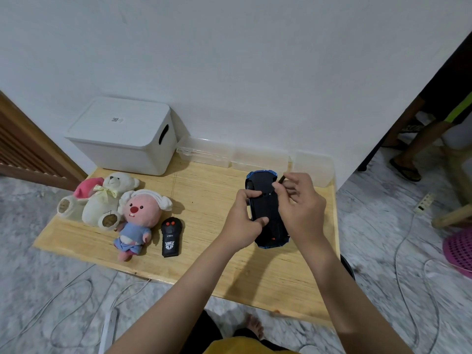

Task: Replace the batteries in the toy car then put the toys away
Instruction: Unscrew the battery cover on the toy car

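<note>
The toy car (265,208) lies upside down on the low wooden table (204,190), its black underside up and blue body showing at both ends. My left hand (242,221) grips the car's left side, thumb and fingers curled over the underside. My right hand (301,205) pinches a thin dark screwdriver (281,180) with its tip on the car's underside near the far end. A black remote control (170,237) lies to the left. Two plush toys sit further left: a pink-faced one (139,221) and a white bear (107,200).
A white lidded storage box (122,139) stands at the table's back left. Clear plastic containers (258,157) line the wall behind the car. Cables lie on the marble floor. Another person's legs (419,149), a stool and a pink basket (459,251) are at the right.
</note>
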Available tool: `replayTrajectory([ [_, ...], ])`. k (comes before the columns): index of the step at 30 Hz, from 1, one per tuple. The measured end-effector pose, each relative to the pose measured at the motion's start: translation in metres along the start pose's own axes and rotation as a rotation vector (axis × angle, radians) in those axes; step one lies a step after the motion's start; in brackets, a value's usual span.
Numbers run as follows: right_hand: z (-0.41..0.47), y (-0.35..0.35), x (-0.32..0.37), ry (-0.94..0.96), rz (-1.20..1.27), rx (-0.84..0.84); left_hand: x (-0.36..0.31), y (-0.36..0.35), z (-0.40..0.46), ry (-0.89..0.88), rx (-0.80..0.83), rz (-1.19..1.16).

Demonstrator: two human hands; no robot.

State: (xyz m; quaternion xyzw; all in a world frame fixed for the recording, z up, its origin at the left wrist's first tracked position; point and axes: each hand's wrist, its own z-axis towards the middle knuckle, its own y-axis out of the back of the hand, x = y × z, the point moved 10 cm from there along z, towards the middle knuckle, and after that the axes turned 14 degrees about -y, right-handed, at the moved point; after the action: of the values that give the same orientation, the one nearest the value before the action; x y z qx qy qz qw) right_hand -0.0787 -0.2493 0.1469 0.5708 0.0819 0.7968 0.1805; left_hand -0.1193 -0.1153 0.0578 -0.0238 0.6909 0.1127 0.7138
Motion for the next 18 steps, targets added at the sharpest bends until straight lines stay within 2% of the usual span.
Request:
replayTrajectory([
  [3,-0.001,0.008,0.006,0.080,0.017,-0.094,0.002,-0.002,0.000,0.008,0.003,-0.001],
  [7,0.000,0.018,0.000,0.066,0.101,-0.169,0.003,-0.002,0.002,0.014,-0.016,0.004],
  [12,0.004,0.017,-0.016,-0.123,0.236,-0.116,0.004,0.000,0.006,0.021,-0.026,0.006],
  [18,0.004,0.017,-0.009,-0.049,0.259,-0.058,0.002,0.001,0.008,0.012,-0.031,-0.006],
])
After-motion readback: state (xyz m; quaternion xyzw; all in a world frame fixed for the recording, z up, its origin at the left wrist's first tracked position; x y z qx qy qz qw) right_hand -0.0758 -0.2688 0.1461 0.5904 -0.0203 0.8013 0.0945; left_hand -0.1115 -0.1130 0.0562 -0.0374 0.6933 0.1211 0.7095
